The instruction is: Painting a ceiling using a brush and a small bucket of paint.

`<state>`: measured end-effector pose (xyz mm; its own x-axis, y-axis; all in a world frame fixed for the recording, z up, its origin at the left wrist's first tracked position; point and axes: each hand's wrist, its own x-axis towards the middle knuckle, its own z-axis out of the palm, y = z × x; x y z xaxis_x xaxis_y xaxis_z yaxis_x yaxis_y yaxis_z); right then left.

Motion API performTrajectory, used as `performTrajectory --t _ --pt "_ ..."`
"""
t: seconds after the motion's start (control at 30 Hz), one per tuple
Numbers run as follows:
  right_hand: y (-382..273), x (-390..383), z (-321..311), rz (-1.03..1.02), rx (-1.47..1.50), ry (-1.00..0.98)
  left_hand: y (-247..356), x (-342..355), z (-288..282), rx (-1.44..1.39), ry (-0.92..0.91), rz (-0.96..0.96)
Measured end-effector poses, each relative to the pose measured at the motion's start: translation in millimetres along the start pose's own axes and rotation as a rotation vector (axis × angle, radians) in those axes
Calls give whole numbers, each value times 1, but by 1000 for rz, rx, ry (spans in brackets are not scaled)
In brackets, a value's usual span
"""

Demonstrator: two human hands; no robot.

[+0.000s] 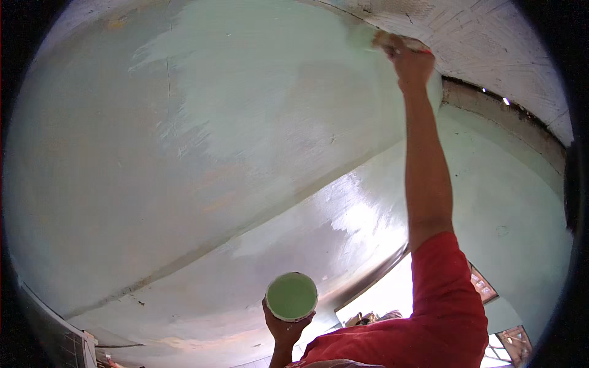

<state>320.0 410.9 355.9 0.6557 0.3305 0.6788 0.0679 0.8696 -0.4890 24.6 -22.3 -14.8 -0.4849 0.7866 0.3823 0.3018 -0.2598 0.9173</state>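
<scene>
My right hand (412, 61), at the end of a raised arm in a red sleeve, is closed round a paintbrush (383, 40). Its bristles meet the top of the wall, close to the ceiling edge, and look slightly blurred. Low in the middle, my left hand (285, 328) grips a round white tub (292, 320) from below and the side. Light green paint (292, 296) shows inside the tub. Pale green fresh-looking paint covers the upper part of the wall (245, 92), with ragged brush edges over a greyer, patchy surface.
A rough whitish ceiling (485, 37) slopes along the upper right. A ledge line (245, 230) crosses the wall diagonally. Bright window opening (386, 291) lies below my right arm, with objects on its sill. A dark frame (55, 331) stands at lower left.
</scene>
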Motion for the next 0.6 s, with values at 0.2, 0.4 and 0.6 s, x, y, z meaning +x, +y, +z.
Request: performTrajectory --t 0.2,0.4,0.6 --pt "-41 -22 -36 -156 -531 -20 -8 -2 -7 50 24 -7" --pt "-77 -78 40 -492 -709 -204 -3 -1 0 113 37 33" --pt "-157 -146 104 -767 -243 -308 -2 6 9 114 -8 27"
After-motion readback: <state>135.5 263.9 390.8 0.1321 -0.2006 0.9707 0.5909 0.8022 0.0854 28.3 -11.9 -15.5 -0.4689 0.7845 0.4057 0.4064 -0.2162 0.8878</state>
